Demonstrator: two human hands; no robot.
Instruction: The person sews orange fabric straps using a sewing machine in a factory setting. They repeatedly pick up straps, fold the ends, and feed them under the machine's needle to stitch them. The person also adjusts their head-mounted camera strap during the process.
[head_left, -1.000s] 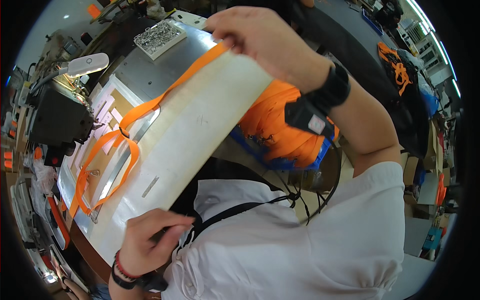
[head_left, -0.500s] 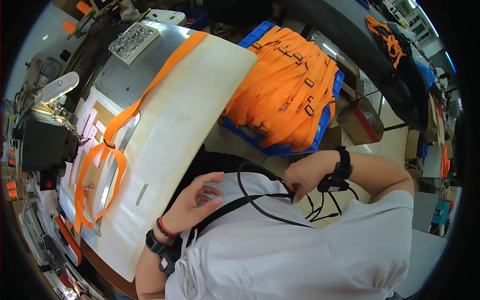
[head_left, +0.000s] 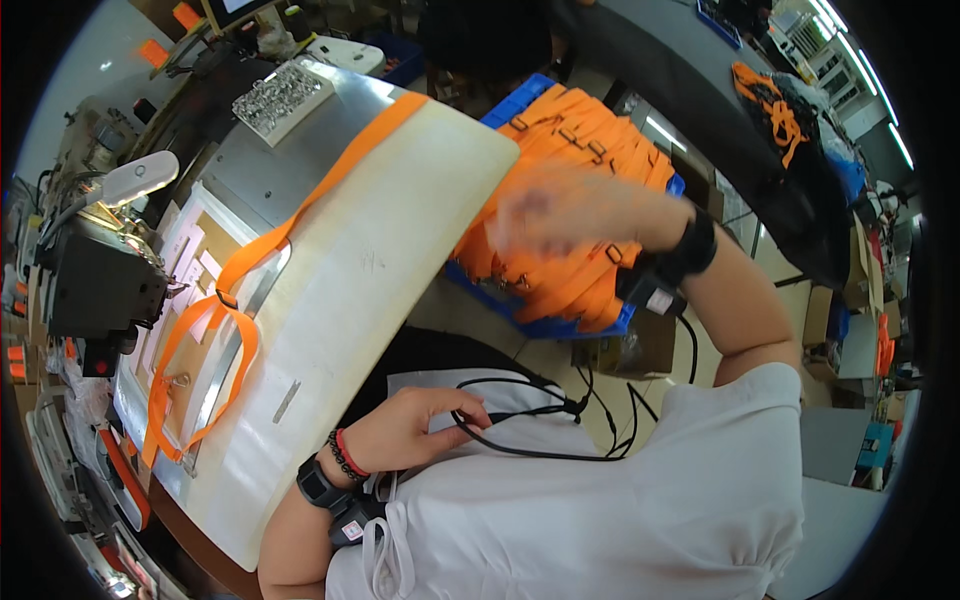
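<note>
At my waist, my left hand [head_left: 412, 428] has its thumb and fingers drawn together round a loop of black cable [head_left: 545, 456]. The cable's strands meet in a knot-like bunch in front of my white shirt. My right hand [head_left: 570, 212] is raised over a heap of orange webbing straps [head_left: 575, 275] with black buckles. Motion smears its fingers, so their pose and any contact with the straps stay unclear. On the white work table to my left lies one long orange strap [head_left: 335, 180], looped at its near end through a dark buckle.
A blue crate [head_left: 520, 98] holds the strap heap beside the table. Small metal hardware fills a white box [head_left: 283, 103] at the table's far end. A sewing machine [head_left: 100, 290] with a lit lamp [head_left: 140, 178] stands at the left. Below the crate is a cardboard box [head_left: 645, 345].
My right hand has left the cable at my waist and moved up over the orange straps. My left hand has shifted right and closed on the cable. The view has tilted slightly.
</note>
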